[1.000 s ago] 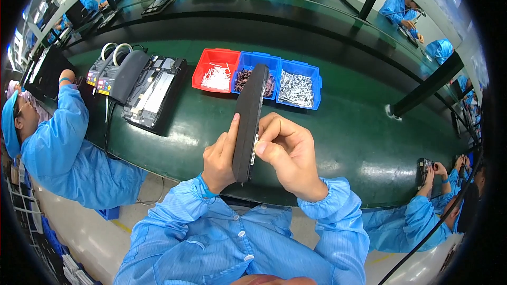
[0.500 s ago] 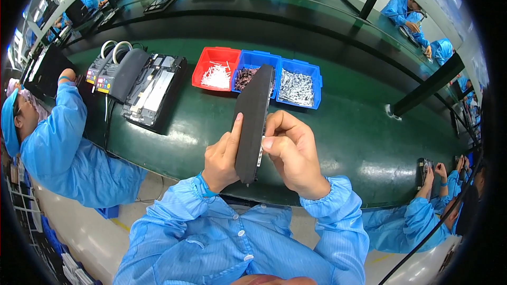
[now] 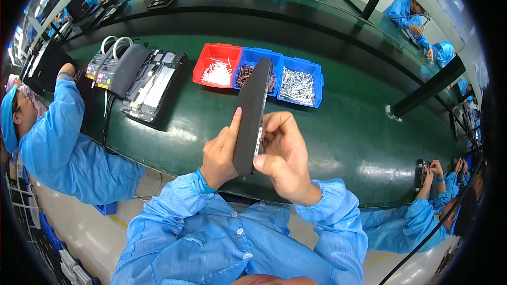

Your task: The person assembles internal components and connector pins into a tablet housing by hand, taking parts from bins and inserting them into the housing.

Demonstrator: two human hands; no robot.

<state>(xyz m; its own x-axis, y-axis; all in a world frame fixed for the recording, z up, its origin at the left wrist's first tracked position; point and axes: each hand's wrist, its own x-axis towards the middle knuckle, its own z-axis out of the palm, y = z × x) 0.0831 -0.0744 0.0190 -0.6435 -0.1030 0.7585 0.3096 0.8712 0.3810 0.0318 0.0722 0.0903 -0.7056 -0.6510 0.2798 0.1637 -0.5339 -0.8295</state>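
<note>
My left hand (image 3: 221, 153) grips a thick black slab (image 3: 250, 121), which looks like a foam tray. It stands on edge above the bench, its plain dark back toward the left hand, the index finger stretched along it. Light metallic parts show in a thin strip along its right side; that face is mostly hidden. My right hand (image 3: 288, 153) is at this face, thumb touching near the lower end and the bent index finger higher up, with a gap between them. Nothing shows in its fingers. Just beyond are a red bin (image 3: 198, 68) of white sticks and a blue bin (image 3: 240, 63) of dark small parts.
Another blue bin (image 3: 318, 84) holds silvery-white pieces. Left of the bins, a black tray with an opened electronic device (image 3: 158, 87) lies beside a grey two-unit machine (image 3: 121, 68). A co-worker (image 3: 50, 142) sits left; others work right and across the green bench (image 3: 359, 142).
My right thumb has slid down along the slab's face, away from the index finger, and the pinch has opened. The slab has shifted slightly up in the picture, still in my left hand.
</note>
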